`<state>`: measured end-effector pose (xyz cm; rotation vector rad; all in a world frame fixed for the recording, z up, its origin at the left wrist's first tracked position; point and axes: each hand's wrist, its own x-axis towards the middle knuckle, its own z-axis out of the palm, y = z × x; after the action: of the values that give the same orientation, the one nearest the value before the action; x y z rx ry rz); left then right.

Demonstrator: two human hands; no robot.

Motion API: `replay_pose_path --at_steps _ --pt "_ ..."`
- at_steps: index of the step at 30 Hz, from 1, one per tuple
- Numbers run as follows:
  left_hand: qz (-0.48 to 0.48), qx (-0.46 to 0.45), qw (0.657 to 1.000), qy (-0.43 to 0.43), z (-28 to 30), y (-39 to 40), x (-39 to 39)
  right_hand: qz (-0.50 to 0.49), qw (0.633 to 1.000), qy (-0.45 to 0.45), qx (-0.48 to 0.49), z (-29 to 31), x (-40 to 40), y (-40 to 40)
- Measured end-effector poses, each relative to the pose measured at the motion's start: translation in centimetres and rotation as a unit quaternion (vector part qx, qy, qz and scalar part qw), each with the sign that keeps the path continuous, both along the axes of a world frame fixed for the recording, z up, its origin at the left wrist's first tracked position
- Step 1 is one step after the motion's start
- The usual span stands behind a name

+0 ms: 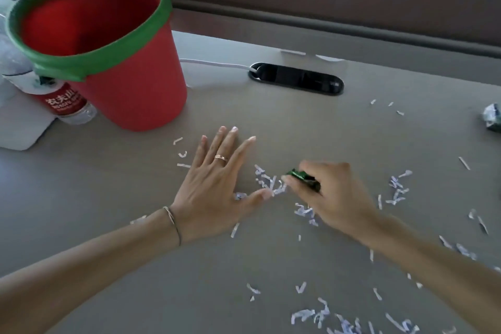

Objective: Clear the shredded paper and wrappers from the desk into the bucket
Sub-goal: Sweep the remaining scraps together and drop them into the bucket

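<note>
**Hands among the shreds**

Curled around a crumpled dark green foil wrapper [304,180] — fingers of the right hand [329,195], clenched on it low over the grey desk top [271,116]. Just beside the wrapper, a small heap of white and pale blue shredded paper strips [271,184], lying between the two hands. Flat on the desk, palm down, fingers straight and spread — the left hand [214,190], thumb tip touching the heap, a gold ring [221,158] on one finger, a thin bracelet [173,221] at the wrist. More strips scattered right of the right hand, along the near edge and left of the left hand. Up left, well apart from the hands, a red plastic bucket with a green rim [130,89], upright on the desk. Just beside the bucket, a clear water bottle with a red label [66,102]. Behind the hands, a black oval cable slot [296,78] with a white cable [214,63] running into it. At the far right edge, a second crumpled wrapper, green and white [492,116].
</note>
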<state>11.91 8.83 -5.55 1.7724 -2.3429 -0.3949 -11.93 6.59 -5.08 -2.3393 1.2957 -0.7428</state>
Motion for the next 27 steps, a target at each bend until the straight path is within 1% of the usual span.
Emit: replay_pose_path --at_steps 1,2,5,8,11,16,19,24,27 --pt "-0.004 0.001 1.000 -0.001 0.0 -0.2 -0.5 -0.028 0.999 -0.028 0.026 0.5 -0.5 -0.6" --pt "-0.016 0.001 1.000 -0.002 0.0 -0.4 -1.1 -0.047 0.997 -0.049 0.030 0.9 -1.0 -1.1" --pt "-0.085 -0.001 0.996 -0.006 -0.1 -0.4 -3.5 -0.084 0.993 -0.080 -0.001 2.0 -2.7 -2.6" --pt "-0.136 0.002 0.991 0.008 -0.4 -0.2 -6.7 -0.108 0.991 -0.079 -0.033 2.6 -4.7 -3.4" --pt "-0.164 0.001 0.986 0.017 -0.9 -0.1 -10.3 -0.127 0.988 -0.056 -0.067 3.3 -7.2 -3.1" --pt "-0.222 -0.011 0.975 0.025 -0.7 1.9 -13.8 -0.178 0.980 -0.060 -0.067 3.6 -11.0 0.5" --pt "-0.281 -0.012 0.960 0.016 -0.2 4.1 -14.3 -0.185 0.979 -0.065 -0.052 3.2 -12.1 3.5" --pt "-0.322 0.052 0.943 0.067 1.3 9.1 -12.4 -0.171 0.982 -0.061 -0.051 3.7 -12.1 6.7" --pt "-0.343 -0.006 0.939 0.034 0.3 11.4 -11.5 -0.152 0.985 -0.065 -0.053 3.7 -11.3 7.7"
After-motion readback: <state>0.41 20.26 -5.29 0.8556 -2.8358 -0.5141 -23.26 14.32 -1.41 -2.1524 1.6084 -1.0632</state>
